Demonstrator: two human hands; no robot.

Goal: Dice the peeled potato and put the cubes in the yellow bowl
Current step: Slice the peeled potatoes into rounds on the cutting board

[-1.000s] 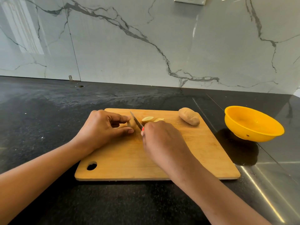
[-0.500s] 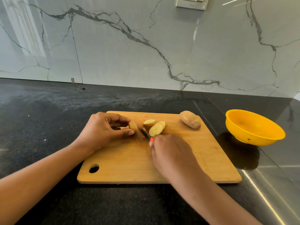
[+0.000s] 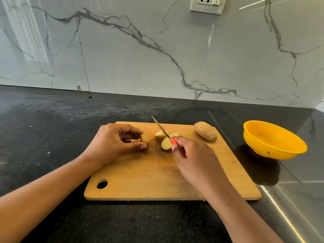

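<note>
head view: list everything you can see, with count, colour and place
cutting board: 1, tan wood, on the counter, centre
potato piece: 1, tan, on the board, at the left hand's fingertips
cut slices: about 3, pale yellow, on the board, beside the knife blade
whole potato: 1, brown, far right corner of the board
knife: 1, steel blade with red handle, tip raised over the slices
yellow bowl: 1, yellow, on the counter right of the board, no cubes seen inside
counter: 1, black
wall: 1, grey-white marble, behind the counter
socket: 1, pale, top of the wall
left hand: 1, holds the potato piece
right hand: 1, grips the knife handle
</note>
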